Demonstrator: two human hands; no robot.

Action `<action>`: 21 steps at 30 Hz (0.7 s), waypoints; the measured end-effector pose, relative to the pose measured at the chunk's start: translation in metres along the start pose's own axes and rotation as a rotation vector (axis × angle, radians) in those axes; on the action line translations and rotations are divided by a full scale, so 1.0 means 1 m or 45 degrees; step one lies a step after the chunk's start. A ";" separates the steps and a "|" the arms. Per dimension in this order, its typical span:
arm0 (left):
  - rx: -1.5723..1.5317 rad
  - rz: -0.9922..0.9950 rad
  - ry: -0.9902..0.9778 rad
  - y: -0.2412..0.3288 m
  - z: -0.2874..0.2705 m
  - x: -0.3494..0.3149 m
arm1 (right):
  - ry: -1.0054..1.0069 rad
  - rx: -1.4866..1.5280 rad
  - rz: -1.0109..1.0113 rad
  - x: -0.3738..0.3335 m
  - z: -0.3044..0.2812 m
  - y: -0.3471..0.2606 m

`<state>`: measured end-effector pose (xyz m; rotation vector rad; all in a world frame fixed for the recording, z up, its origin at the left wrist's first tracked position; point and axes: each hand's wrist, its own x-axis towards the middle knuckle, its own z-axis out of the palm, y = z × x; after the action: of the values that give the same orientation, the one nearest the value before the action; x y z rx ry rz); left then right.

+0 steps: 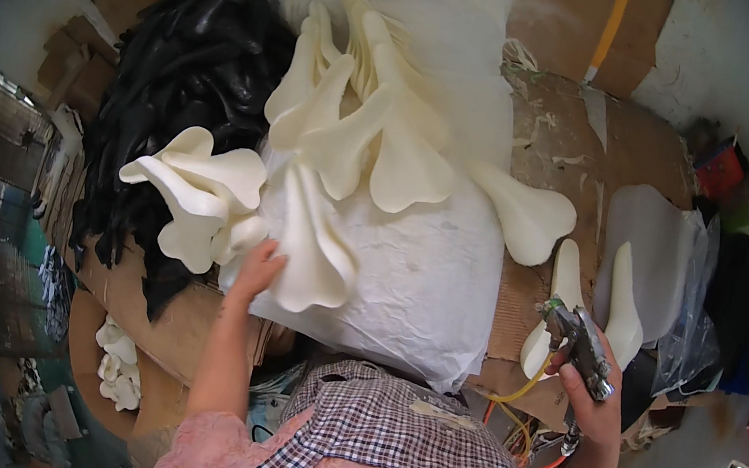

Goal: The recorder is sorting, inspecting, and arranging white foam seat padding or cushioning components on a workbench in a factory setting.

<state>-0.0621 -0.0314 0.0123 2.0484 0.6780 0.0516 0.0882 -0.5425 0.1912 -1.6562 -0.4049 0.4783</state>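
My left hand is closed at the near left edge of a cream foam saddle pad, its fingertips partly hidden. Just left of that hand, several more saddle pads lean together in a loose cluster. In my right hand is a metal spray gun with a thin yellow hose, held over the right side of the table. Pale curved pieces lie beyond the gun. A single saddle pad rests by the right edge of the white sheet.
Overlapping saddle pads fan out on the sheet's far half. A large heap of black saddle-shaped pieces covers the left. Brown cardboard with dried glue lies to the right. A box of white pieces stands at lower left.
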 end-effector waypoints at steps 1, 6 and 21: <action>0.343 -0.078 0.118 -0.022 -0.025 -0.006 | -0.005 0.061 0.030 0.002 0.000 0.005; 0.751 0.495 0.908 0.087 0.035 0.061 | 0.055 0.110 0.094 -0.001 -0.010 0.012; 0.167 1.123 -0.170 0.278 0.283 0.104 | 0.227 0.116 0.140 -0.015 -0.023 0.015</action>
<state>0.2332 -0.3122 0.0547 2.3034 -0.3479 0.3797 0.0880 -0.5720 0.1796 -1.6229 -0.1589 0.4198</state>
